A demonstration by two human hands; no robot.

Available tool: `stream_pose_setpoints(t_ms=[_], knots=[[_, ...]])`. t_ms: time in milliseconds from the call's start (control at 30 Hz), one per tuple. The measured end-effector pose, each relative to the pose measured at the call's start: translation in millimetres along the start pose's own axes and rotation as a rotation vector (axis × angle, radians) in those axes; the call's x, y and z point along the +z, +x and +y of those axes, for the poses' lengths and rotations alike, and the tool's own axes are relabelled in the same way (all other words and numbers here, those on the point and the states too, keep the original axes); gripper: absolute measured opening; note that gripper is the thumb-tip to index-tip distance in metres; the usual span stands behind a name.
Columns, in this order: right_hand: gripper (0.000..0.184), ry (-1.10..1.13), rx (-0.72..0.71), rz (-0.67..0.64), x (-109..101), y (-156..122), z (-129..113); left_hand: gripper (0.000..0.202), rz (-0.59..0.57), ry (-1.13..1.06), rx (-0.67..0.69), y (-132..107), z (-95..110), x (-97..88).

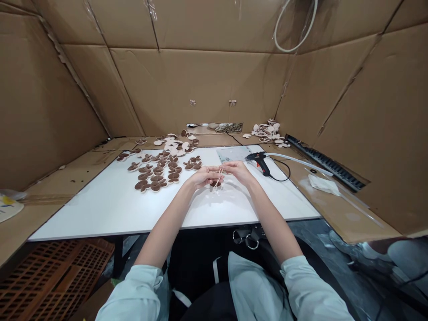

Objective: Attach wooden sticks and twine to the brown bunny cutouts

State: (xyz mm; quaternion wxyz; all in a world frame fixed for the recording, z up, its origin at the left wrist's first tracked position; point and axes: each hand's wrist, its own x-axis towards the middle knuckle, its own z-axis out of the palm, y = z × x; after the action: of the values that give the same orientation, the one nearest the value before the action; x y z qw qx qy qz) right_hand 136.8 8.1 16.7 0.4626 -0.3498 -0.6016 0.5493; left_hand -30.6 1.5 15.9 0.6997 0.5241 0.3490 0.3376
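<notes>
My left hand (204,177) and my right hand (237,170) meet above the white table (117,209), their fingertips close together. Both pinch a thin cream cord (220,175), which hangs in loops between them. Just below my fingers lies a small brown scalloped piece (216,183), partly hidden; it may be tied to the cord, but I cannot tell. To the left, several similar brown-and-cream scalloped cut-outs (154,174) lie grouped on the tabletop. A black-and-orange hot glue gun (261,163) rests beyond my right hand.
Cardboard walls (207,76) surround the table. Pale cut-outs are heaped at the back left (174,145) and back right (267,132). A plastic bag (232,154), a white cloth (323,184), a black rack (326,162) and an orange crate (50,281) are nearby.
</notes>
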Motion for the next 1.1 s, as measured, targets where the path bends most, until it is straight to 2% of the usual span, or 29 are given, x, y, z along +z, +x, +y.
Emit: stream_pose_setpoints(t_ms=[233, 533, 833, 967, 1100], knots=[[0.025, -0.022, -0.039, 0.011, -1.4, 2.4, 4.7, 0.012, -0.025, -0.003, -0.027, 2.9, -2.7, -4.8], [0.027, -0.124, -0.087, -0.078, -4.4, 5.6, 10.3, 0.012, -0.075, 0.026, -0.073, 2.1, -3.3, -3.5], [0.027, -0.179, -0.107, -0.081, -4.3, 5.9, 11.2, 0.014, -0.039, 0.094, -0.087, -0.4, -1.1, -0.9], [0.03, -0.175, -0.109, -0.036, -0.7, 6.0, 13.1, 0.019, 0.015, 0.089, -0.05, 1.9, -3.0, -1.9], [0.035, -0.07, -0.093, 0.049, 4.6, 3.9, 12.2, 0.019, 0.15, 0.045, 0.09, 7.3, -7.2, -3.2]])
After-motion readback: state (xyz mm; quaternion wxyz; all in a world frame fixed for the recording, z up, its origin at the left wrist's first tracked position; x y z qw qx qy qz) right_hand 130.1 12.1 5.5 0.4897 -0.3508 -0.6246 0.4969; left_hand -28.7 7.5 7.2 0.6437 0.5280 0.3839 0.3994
